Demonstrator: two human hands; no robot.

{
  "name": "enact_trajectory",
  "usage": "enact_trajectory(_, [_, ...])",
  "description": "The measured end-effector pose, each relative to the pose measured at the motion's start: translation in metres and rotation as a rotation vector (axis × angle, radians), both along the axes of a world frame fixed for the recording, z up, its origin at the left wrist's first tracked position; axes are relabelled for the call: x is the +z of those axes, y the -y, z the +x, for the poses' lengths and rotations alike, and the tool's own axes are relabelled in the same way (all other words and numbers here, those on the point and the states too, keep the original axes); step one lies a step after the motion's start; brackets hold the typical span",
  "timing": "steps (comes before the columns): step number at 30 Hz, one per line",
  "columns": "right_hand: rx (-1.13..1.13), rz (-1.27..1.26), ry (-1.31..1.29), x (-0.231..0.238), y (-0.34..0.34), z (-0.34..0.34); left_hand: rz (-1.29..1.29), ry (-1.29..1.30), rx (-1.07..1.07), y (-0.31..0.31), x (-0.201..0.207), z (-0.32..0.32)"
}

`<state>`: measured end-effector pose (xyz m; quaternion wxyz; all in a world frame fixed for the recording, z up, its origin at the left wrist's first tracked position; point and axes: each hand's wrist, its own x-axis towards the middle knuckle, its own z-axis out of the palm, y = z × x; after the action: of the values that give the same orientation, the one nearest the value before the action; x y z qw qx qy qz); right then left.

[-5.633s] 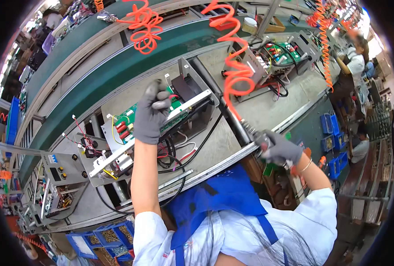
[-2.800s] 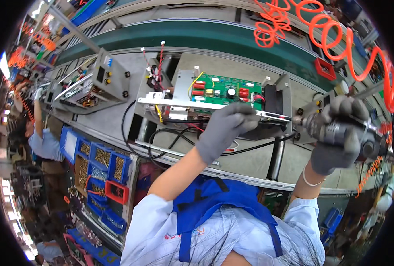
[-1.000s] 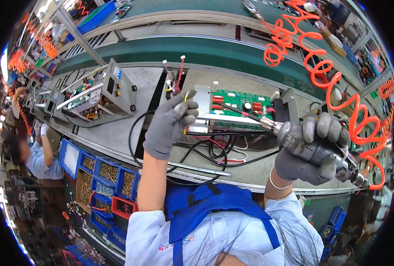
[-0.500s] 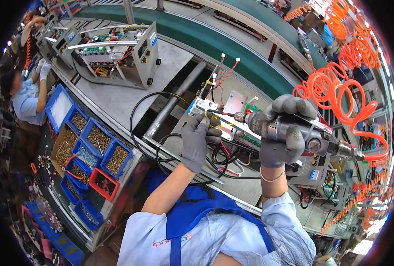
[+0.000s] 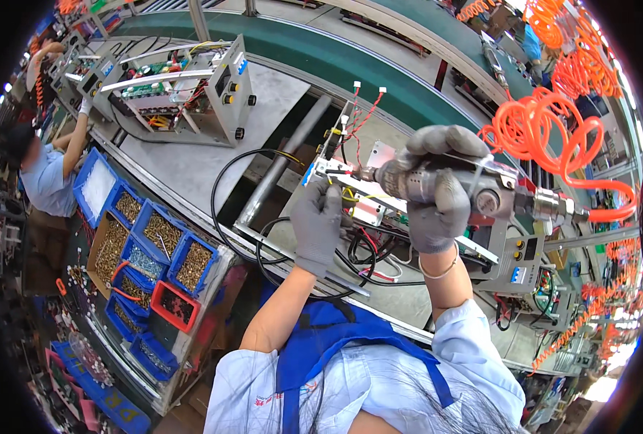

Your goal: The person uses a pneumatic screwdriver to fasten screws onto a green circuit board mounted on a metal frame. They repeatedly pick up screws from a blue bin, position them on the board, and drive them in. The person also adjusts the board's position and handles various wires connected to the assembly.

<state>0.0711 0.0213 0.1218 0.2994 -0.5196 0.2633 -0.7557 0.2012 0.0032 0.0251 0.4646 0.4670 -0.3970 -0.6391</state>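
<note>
My right hand (image 5: 440,210), in a grey glove, is wrapped round a pneumatic screwdriver (image 5: 489,199) held level, its bit pointing left. An orange air hose (image 5: 614,206) joins its rear end. The tip reaches the white bracket area of an open metal chassis (image 5: 368,210), beside a blue terminal piece (image 5: 309,173). My left hand (image 5: 318,224), also gloved, has its fingers curled in close to the bit, next to a yellow wire (image 5: 350,195). What those fingers pinch is hidden. Thin red wires with white plugs (image 5: 383,90) rise behind the chassis.
Another open unit (image 5: 191,90) stands on the grey plate to the left. Blue bins (image 5: 162,224) of screws and a red bin (image 5: 174,306) are at lower left. A green conveyor (image 5: 292,54) runs behind. A co-worker (image 5: 46,173) is at far left. Black cable (image 5: 224,181) loops near my left hand.
The screwdriver and my right hand have shifted left, with the bit closer to the bracket. My left hand stays by the bracket. The co-worker's arm at far left has moved.
</note>
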Motion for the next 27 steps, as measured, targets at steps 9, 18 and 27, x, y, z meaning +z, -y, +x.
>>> enact_trajectory(9, [0.006,0.105,-0.068,-0.001,0.014,0.005,-0.419,0.719,-0.03,0.021,-0.033,0.028])
enact_trajectory(18, [-0.003,0.102,-0.055,0.015,0.022,0.011,-0.971,0.873,-0.641,0.105,0.017,0.05])
enact_trajectory(27, [0.004,0.188,-0.042,0.021,0.034,0.01,-1.016,0.765,-0.711,0.121,0.011,0.05])
